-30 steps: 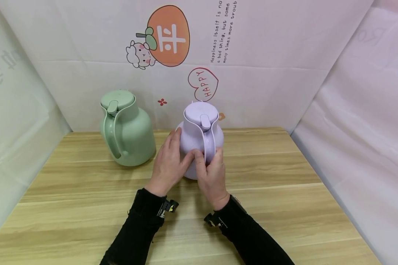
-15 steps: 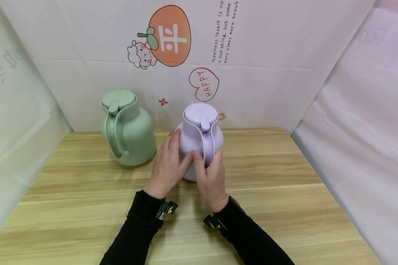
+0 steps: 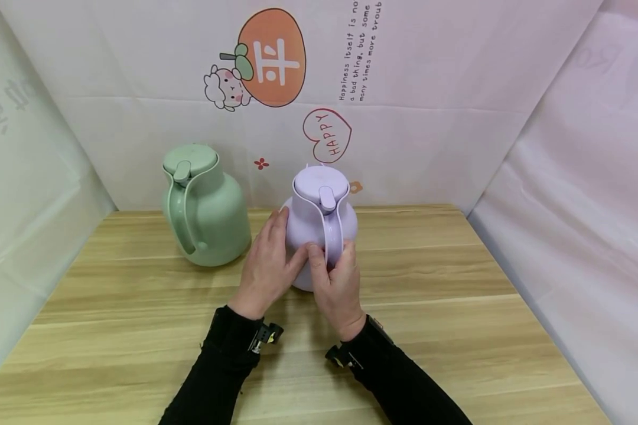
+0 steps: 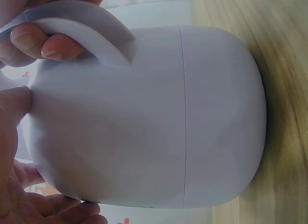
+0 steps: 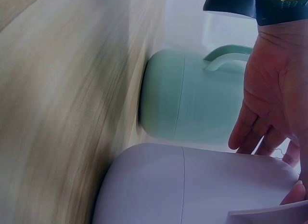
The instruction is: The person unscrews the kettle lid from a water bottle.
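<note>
You are working on a wooden table [image 3: 457, 330] walled in by pale sheeting on the far, left and right sides, with only the near side open. That leaves you wide bare wood to the right and near you; the far-left corner is taken by the green jug [image 3: 204, 206], standing upright, just left of your hands but clear of them.

The lilac jug [image 3: 319, 227] stands upright near the middle of the table, toward the far edge, with its handle [image 3: 334, 236] facing you and its lid [image 3: 319, 180] closed. The shell is smooth, hard plastic, so it should feel stiff but slippery on the round belly; the flat base sits squarely on the wood in the left wrist view. Whether it is full or empty you cannot tell, so reckon with some weight. The handle is the sure place to take it, with a palm on the belly to steady it.

Your left hand [image 3: 266, 265] lies flat against the jug's left flank, fingers nearly straight and spread, pressing rather than grasping. Your right hand [image 3: 340, 283] has fingers hooked through the handle and thumb on its outer face, a closed hold; the curled fingertips [image 4: 36, 41] show under the handle's arch.
</note>
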A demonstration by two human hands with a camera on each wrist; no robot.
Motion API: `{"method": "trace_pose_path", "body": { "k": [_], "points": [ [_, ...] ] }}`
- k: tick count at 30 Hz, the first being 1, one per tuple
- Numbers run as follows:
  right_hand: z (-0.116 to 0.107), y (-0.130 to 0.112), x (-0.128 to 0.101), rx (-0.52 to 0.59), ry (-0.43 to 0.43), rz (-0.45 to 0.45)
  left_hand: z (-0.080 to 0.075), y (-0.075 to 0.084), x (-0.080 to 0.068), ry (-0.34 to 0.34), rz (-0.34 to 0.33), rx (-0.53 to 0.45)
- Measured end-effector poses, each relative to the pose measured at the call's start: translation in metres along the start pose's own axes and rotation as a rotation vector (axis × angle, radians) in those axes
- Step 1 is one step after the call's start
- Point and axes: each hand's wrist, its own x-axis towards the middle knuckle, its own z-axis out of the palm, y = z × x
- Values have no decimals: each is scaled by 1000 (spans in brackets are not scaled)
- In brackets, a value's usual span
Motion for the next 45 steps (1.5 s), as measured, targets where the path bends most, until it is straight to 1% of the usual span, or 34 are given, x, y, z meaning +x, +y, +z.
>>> {"method": "trace_pose_path", "body": {
  "k": [3,8,11,15,20,23,27,31,34,37,41,45],
  "points": [
    [-1,0,0,15,-6,-12,0,0,0,-13,-13,0],
    [-2,-1,-1,-4,-5,-25,-1,0,0,-20,-17,-6],
    [-2,-1,-1,-18,-4,-21,-1,-1,2,4,17,-21],
    [-3,-2,-1,-18,-6,-10,-5,-1,9,42,65,-42],
    [-4,-3,-2,-1,-9,3,-16,4,20,64,71,-58],
    [-4,-3,-2,14,-14,13,-23,9,29,98,111,-74],
    [-5,-2,-2,47,-22,26,-29,18,42,136,184,-61],
    [-5,-1,-2,67,-23,33,-33,27,54,141,233,-42],
    [-5,-2,-2,103,-35,48,-37,33,62,119,258,-35],
    [-6,-2,-2,143,-57,63,-42,37,71,73,285,-19],
    [-7,-2,-1,146,-74,58,-49,42,84,-24,320,12],
    [-6,-1,-1,135,-68,45,-54,44,93,-124,362,50]
  ]
}}
